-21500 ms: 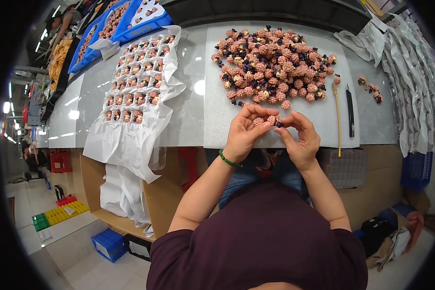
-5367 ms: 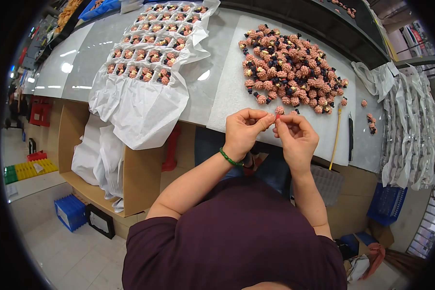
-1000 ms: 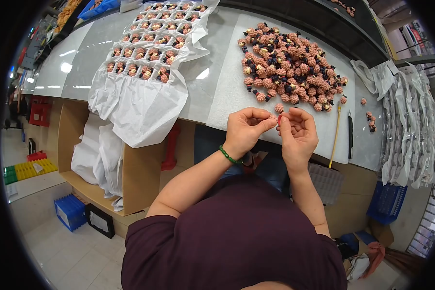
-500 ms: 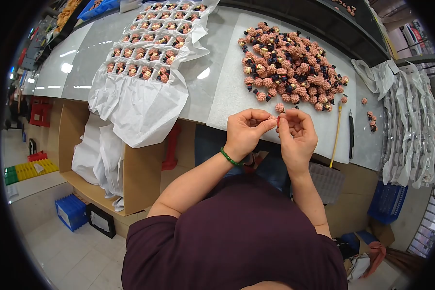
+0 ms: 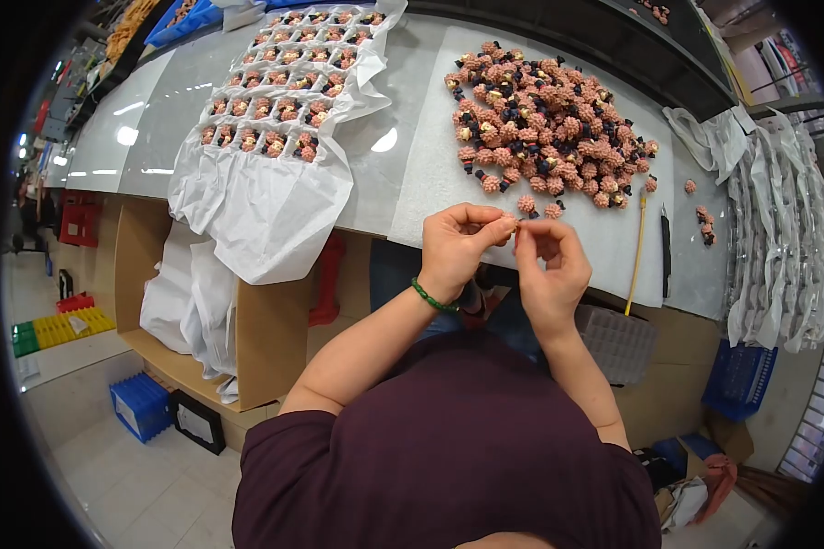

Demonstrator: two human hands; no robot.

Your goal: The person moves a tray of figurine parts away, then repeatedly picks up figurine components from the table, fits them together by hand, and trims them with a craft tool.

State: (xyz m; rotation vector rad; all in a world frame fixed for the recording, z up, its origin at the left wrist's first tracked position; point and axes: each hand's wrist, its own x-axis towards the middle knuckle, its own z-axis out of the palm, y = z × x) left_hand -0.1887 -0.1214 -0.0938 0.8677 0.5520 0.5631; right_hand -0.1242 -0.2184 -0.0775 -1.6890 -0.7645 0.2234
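Note:
My left hand (image 5: 462, 247), with a green bead bracelet on the wrist, is closed in a pinch at the table's near edge. My right hand (image 5: 551, 270) is closed with its fingertips almost against the left ones. Whatever lies between the fingertips is too small and hidden to name. Just beyond the hands are two loose pink knobbly figures (image 5: 526, 204). A large pile of pink figures (image 5: 549, 128) with dark blue and cream parts covers the white foam sheet (image 5: 426, 174). A yellow stick (image 5: 637, 256) and a black pen-like tool (image 5: 666, 252) lie to the right.
On the left, a white paper-lined tray (image 5: 256, 197) holds rows of figures. Below it stands a cardboard box (image 5: 279, 334) with white paper. Stacked plastic-wrapped trays (image 5: 774, 229) are at the right. A dark shelf (image 5: 577, 32) runs along the back.
Both hands have shifted slightly left. My right fingertips have changed position, and the red piece seen between the fingers earlier no longer shows. The view has shifted a little.

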